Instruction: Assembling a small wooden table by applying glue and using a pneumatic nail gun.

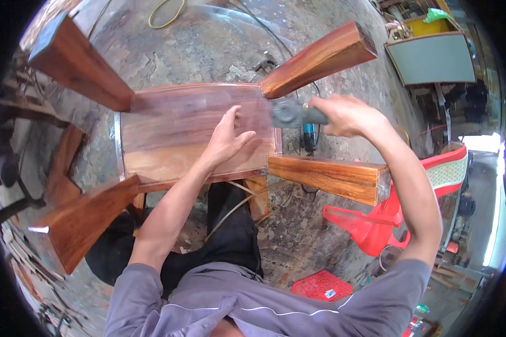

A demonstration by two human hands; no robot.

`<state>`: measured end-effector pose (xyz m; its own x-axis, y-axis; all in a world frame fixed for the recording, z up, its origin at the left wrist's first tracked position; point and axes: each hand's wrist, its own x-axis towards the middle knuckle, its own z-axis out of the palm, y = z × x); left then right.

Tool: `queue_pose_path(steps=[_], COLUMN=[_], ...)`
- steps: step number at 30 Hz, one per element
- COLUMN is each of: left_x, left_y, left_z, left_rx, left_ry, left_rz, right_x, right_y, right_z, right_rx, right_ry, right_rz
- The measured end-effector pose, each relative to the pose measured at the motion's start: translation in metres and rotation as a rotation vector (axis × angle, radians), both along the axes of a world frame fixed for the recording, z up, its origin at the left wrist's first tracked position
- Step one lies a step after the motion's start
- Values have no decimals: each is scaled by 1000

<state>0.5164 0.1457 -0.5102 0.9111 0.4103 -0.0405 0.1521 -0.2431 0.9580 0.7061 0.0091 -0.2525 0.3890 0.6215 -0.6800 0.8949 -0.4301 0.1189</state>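
Stool (pixel 174 132) of reddish wood lies upturned at frame centre, four legs splaying outward. Left hand (pixel 226 139) rests flat on its underside, fingers slightly spread. Right hand (pixel 346 115), centre-right, has its fingers clamped around a grey grinder (pixel 295 114) at the stool's right edge.

A small white-and-blue label (pixel 330 293) sits on the red plastic crate (pixel 320 285) on the floor, lower right.
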Motion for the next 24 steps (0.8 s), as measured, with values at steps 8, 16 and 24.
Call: queue_pose_path(steps=[8,16,24], left_x=[56,48,43], left_y=[-1,9,6], left_z=[15,-1,-23], left_rx=[-103,-123,-58], left_ry=[-225,-182,-253], left_rz=[-162,54,248], right_x=[23,30,16], right_y=[26,53,82], right_z=[-43,-74,-90], right_rx=[-16,-141,-70], right_ry=[213,236,137], right_rz=[112,221,398])
